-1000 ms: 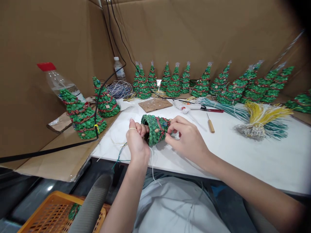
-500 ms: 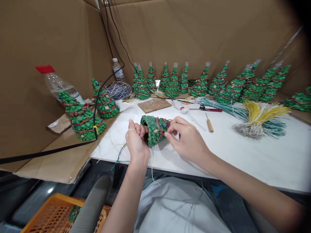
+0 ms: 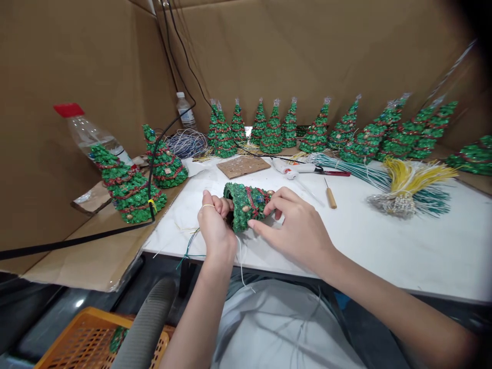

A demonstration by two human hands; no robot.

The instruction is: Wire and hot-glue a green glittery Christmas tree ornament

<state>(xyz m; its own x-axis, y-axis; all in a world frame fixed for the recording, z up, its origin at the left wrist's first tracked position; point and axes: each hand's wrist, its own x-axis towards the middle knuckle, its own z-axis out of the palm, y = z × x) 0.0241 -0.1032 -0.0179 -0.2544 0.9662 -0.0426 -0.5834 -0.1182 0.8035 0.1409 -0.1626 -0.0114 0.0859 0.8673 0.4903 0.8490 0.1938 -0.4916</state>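
A small green Christmas tree (image 3: 246, 205) with red garlands and beads lies on its side near the front edge of the white table (image 3: 384, 241), its open base pointing left. My left hand (image 3: 215, 225) is closed at the base, fingers curled into the opening, with thin wires trailing down from it. My right hand (image 3: 295, 225) wraps the tree's narrower part from the right, thumb under it and fingers over the top.
Finished trees (image 3: 277, 133) line the back before the cardboard wall; two more (image 3: 126, 184) stand at left by a red-capped bottle (image 3: 88, 133). A glue gun (image 3: 295, 168), an awl (image 3: 329, 195), a cork pad (image 3: 243, 165), yellow and green wire bundles (image 3: 411, 187), a black cable (image 3: 77, 237). An orange basket (image 3: 88, 343) sits below left.
My right hand has slid lower and further round the tree, its thumb now under it. The tree has turned slightly. My left hand stays at the base.
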